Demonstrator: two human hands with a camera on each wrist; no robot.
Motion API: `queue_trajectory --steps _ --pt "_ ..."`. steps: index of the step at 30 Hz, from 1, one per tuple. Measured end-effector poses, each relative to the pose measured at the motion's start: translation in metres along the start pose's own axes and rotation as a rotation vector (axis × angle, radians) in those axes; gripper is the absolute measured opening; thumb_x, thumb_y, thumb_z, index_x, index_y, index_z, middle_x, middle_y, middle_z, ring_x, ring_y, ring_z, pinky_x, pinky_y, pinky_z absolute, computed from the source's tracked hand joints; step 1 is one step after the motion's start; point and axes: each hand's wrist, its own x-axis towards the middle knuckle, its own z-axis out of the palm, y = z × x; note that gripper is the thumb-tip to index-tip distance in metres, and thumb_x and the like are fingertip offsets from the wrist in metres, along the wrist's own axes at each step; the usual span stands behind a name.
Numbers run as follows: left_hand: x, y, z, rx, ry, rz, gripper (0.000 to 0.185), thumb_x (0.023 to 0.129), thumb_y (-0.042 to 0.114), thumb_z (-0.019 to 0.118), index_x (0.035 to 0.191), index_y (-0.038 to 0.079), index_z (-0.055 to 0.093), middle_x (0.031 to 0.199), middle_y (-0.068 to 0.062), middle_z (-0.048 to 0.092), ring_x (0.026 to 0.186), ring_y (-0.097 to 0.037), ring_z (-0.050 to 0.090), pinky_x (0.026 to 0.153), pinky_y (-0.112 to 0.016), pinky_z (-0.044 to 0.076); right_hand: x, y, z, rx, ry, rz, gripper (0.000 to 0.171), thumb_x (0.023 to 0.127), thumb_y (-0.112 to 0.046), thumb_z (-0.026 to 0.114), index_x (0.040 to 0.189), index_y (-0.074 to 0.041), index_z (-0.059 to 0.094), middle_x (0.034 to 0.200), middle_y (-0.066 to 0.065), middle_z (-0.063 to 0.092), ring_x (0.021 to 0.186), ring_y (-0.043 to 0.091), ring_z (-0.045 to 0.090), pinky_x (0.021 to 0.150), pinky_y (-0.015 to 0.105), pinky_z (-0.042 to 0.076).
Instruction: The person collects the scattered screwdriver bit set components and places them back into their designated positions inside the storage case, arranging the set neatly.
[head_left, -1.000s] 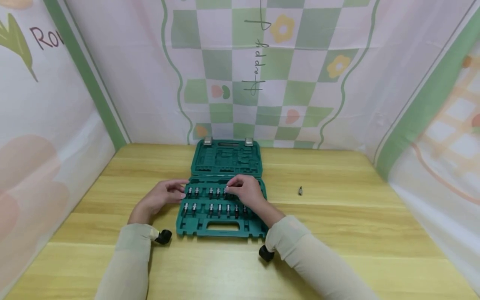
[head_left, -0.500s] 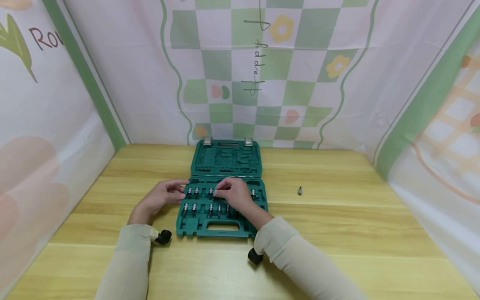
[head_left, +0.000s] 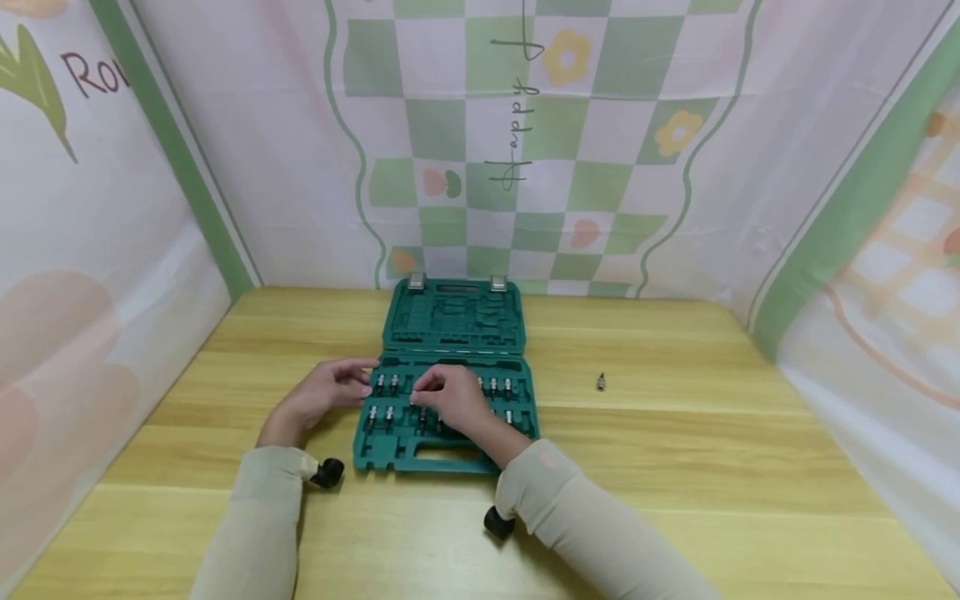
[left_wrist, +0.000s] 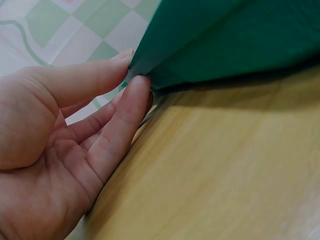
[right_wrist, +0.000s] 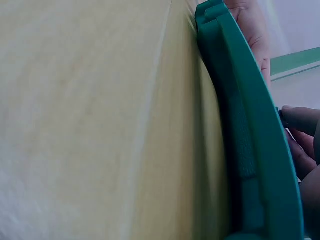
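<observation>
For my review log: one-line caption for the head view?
Left hand steadies an open green tool case; right hand reaches among its bits.

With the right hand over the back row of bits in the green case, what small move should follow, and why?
Probably lift the pinched bit straight up. The right hand has its fingertips curled at a slot in the back row of the green case, and the left hand presses the case's left edge, bracing it. Whether the bit is gripped cannot be told.

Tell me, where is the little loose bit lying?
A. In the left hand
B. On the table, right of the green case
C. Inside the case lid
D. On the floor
B: the loose bit lies alone on the wooden table, well to the right of the open green case, away from both hands.
</observation>
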Motion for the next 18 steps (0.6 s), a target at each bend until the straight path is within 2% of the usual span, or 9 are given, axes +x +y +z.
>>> queue_trajectory --steps 7,12,18 --pt "-0.0001 -0.0005 -0.0004 0.0 -0.003 0.011 0.05 0.092 -0.006 0.06 0.141 0.0 0.048 0.118 -0.023 0.053 0.093 -0.025 0.06 0.082 -0.034 0.055 -0.0007 -0.0019 0.0039 -0.082 -0.054 -0.045 0.004 0.087 -0.017 0.075 0.088 -0.014 0.074 0.082 -0.01 0.065 0.076 0.009 0.059 0.066 0.028 0.051" --pt "0.0 -0.001 -0.0002 -0.007 -0.004 0.016 0.05 0.092 -0.006 0.059 0.141 -0.001 0.048 0.117 -0.023 0.053 0.092 -0.024 0.06 0.082 -0.033 0.055 -0.0007 -0.0043 0.0039 -0.147 -0.089 -0.072 0.004 0.088 -0.019 0.074 0.086 -0.015 0.074 0.08 -0.01 0.064 0.073 0.009 0.058 0.065 0.028 0.05" --pt "0.0003 0.0003 0.0001 -0.01 -0.013 0.019 0.049 0.093 -0.006 0.058 0.141 -0.001 0.047 0.117 -0.022 0.053 0.092 -0.024 0.059 0.082 -0.033 0.055 0.0025 -0.0092 0.0021 -0.204 -0.11 -0.049 0.005 0.089 -0.019 0.073 0.084 -0.018 0.075 0.078 -0.011 0.064 0.071 0.009 0.057 0.065 0.028 0.049"
